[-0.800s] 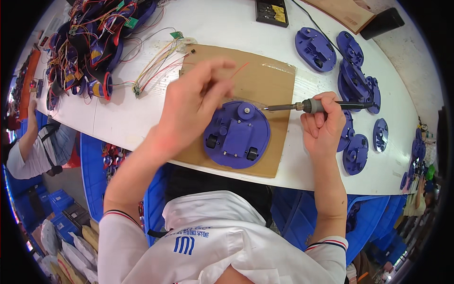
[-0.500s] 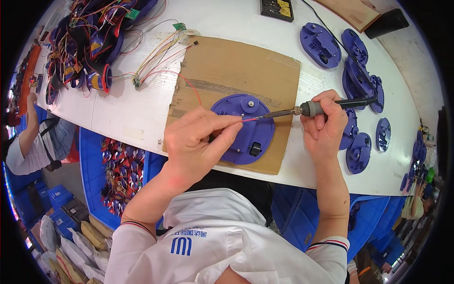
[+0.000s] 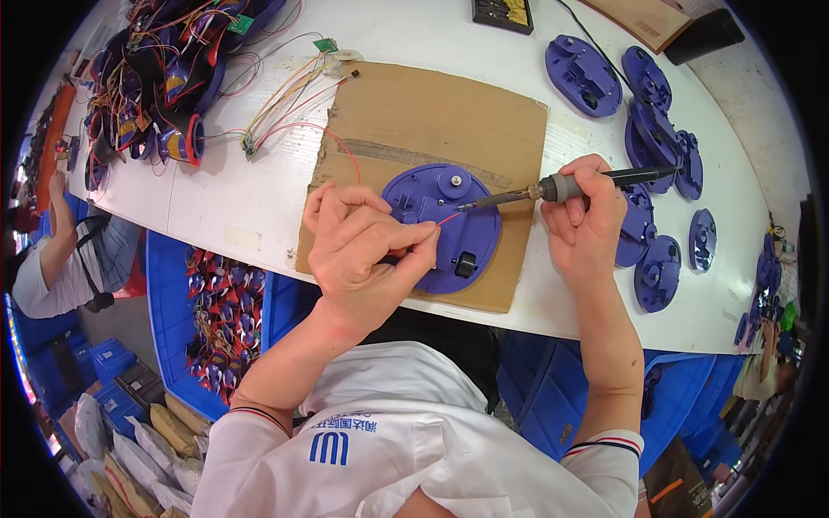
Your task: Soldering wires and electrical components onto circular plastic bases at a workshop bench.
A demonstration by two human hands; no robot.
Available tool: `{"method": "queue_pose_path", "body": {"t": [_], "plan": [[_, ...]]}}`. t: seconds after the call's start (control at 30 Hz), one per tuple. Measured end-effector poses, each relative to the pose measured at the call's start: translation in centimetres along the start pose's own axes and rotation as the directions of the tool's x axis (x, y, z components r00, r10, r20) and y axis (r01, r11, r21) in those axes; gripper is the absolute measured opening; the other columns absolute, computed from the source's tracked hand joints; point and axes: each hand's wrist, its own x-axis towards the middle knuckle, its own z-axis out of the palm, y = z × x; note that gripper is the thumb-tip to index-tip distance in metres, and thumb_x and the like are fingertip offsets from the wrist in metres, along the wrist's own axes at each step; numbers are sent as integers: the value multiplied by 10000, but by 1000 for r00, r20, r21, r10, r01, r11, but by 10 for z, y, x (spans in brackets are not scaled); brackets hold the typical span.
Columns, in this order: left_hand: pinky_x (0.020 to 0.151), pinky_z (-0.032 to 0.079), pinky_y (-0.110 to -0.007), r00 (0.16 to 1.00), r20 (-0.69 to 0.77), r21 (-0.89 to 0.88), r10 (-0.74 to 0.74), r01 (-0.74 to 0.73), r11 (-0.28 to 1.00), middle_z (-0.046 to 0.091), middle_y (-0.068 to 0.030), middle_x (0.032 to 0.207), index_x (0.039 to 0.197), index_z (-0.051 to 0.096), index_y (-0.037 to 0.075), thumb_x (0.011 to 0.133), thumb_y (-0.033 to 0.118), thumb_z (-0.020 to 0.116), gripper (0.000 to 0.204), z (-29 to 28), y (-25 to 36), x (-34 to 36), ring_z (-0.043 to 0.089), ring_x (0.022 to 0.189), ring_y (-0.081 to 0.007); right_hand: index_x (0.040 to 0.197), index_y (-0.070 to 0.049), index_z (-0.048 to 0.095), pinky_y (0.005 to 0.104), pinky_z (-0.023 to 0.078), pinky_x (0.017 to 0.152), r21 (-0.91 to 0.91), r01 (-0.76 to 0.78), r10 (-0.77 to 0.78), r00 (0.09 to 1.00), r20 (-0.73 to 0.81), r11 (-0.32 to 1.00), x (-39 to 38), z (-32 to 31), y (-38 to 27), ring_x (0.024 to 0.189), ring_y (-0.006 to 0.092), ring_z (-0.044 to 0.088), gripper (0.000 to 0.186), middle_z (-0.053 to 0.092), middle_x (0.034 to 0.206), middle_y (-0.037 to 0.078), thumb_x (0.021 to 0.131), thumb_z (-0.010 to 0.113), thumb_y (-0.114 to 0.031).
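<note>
My left hand (image 3: 363, 250) pinches a short red wire (image 3: 448, 218) between thumb and index finger, over a round purple base (image 3: 472, 237) with a black wheel and screws. My right hand (image 3: 587, 220) grips a soldering iron (image 3: 553, 187) with a dark handle; its tip points left and meets or nearly meets the wire's end. The base lies on a cardboard sheet (image 3: 518, 129) on the white table. My left hand hides the base's lower left part.
A tangle of wired assemblies (image 3: 147, 86) and loose circuit boards lie at left. Several purple bases (image 3: 583, 75) and a black box (image 3: 501, 12) are right and back. Blue bins (image 3: 173, 345) stand below the table edge. Another person (image 3: 56, 281) works at far left.
My left hand came down and right to pinch the red wire over the base, and its other fingers have shifted upward since. The iron tip moved left and slightly down, toward the wire's end.
</note>
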Motion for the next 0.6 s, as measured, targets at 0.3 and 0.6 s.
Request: {"method": "queue_pose_path", "body": {"t": [0.3, 0.6], "plan": [[937, 267, -407, 999, -26, 37, 22, -21, 999, 473, 74, 542, 616, 636, 150, 559, 5, 734, 184, 0, -3, -3, 494, 733, -138, 821, -34, 538, 192, 168, 320, 30, -32, 31, 999, 25, 999, 1, -2, 2, 304, 39, 186, 150, 359, 447, -37, 865, 429, -127], [955, 260, -418, 998, -37, 85, 60, -57, 995, 467, 75, 533, 607, 621, 157, 560, 10, 737, 194, 2, 0, -2, 498, 733, -137, 828, -35, 535, 190, 165, 319, 40, -28, 28, 1000, 5, 999, 2, -5, 1, 305, 36, 182, 152, 354, 453, -39, 875, 435, -140]]}}
